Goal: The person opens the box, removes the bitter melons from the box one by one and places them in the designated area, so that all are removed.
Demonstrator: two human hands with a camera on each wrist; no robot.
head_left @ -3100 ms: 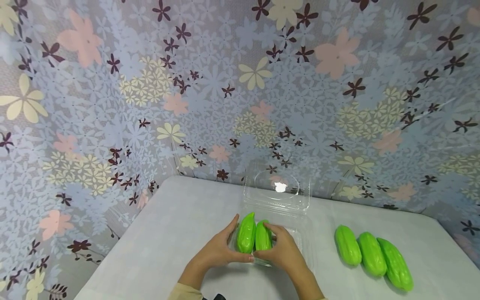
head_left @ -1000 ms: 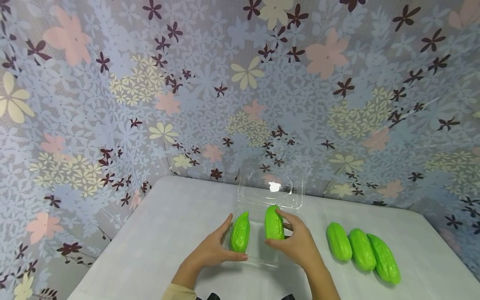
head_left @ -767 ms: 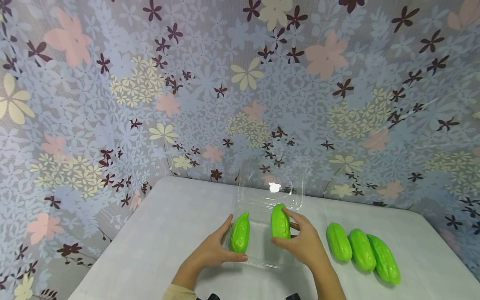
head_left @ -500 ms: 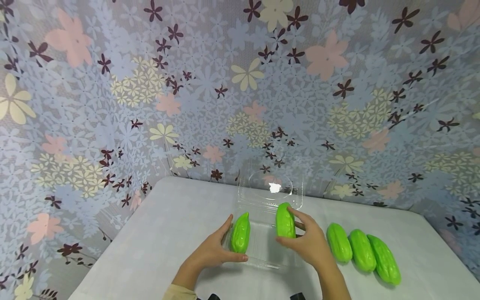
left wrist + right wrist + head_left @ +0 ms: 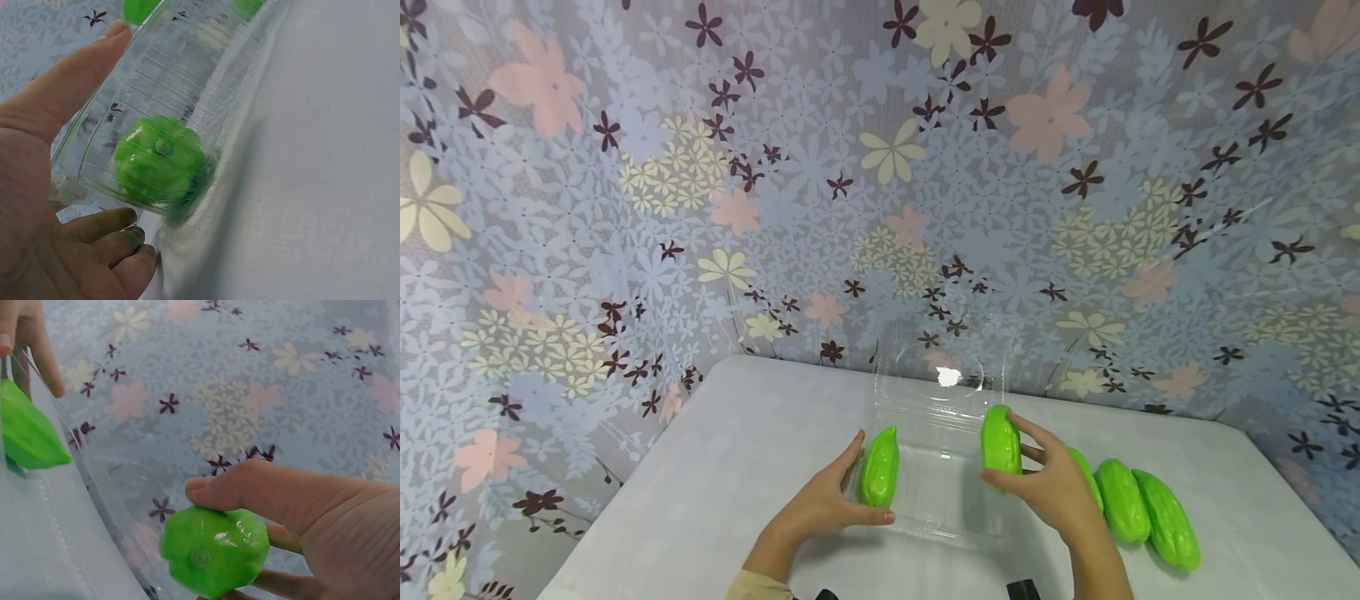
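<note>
My right hand (image 5: 1051, 477) pinches a green bitter melon (image 5: 1000, 442) between thumb and fingers, above the right end of the clear plastic container (image 5: 928, 492). In the right wrist view, the end of that ribbed bitter melon (image 5: 206, 556) faces the camera, thumb across its top. My left hand (image 5: 823, 500) holds the container's left end, thumb along the near side and fingers round toward the far side. Another bitter melon (image 5: 880, 473) lies inside at that left end. Through the clear wall, the left wrist view shows its stem end (image 5: 161, 156).
The container's clear lid (image 5: 940, 375) stands raised at the back, hinged to the base, with a bright glare spot. Several more bitter melons (image 5: 1165, 521) lie side by side on the white tablecloth (image 5: 760, 425) at right, one partly behind my right hand. A flowered wall (image 5: 820, 167) rises behind.
The two bitter melons lay side by side at first. My right hand has carried one rightward, away from the other. My left hand stays at the container's left end.
</note>
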